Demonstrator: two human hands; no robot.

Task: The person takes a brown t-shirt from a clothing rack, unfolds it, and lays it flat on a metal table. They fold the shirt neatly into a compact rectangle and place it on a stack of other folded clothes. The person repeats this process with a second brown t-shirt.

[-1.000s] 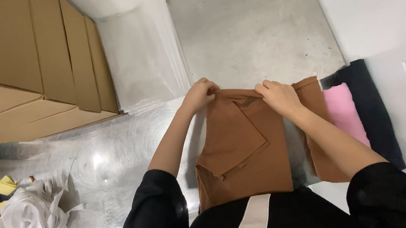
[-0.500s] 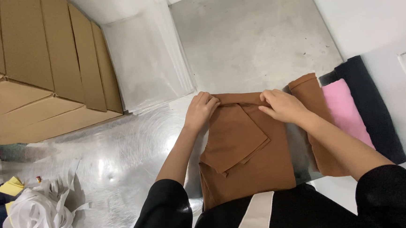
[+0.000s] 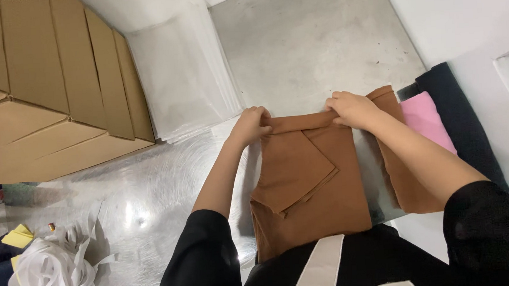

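Cardboard boxes (image 3: 45, 97) fill the far left corner of the tabletop (image 3: 313, 45), with a stack of clear bags (image 3: 183, 82) beside them. A folded brown garment (image 3: 313, 180) lies at the near edge. The left hand (image 3: 250, 125) and right hand (image 3: 349, 109) pinch its far edge, fingers curled shut on the cloth. Brown, pink (image 3: 427, 129) and dark (image 3: 462, 121) folded pieces lie along the right edge.

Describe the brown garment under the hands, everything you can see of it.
The brown garment is plain rust-brown cloth, soft and matte, lying flat on the shiny metal table. A folded-in flap lies angled across its left half. Its far edge is rolled into a narrow band, gripped at one end by the left hand and at the other by the right hand. Its near edge reaches the person's black-clad body. A second brown piece lies just right of it.
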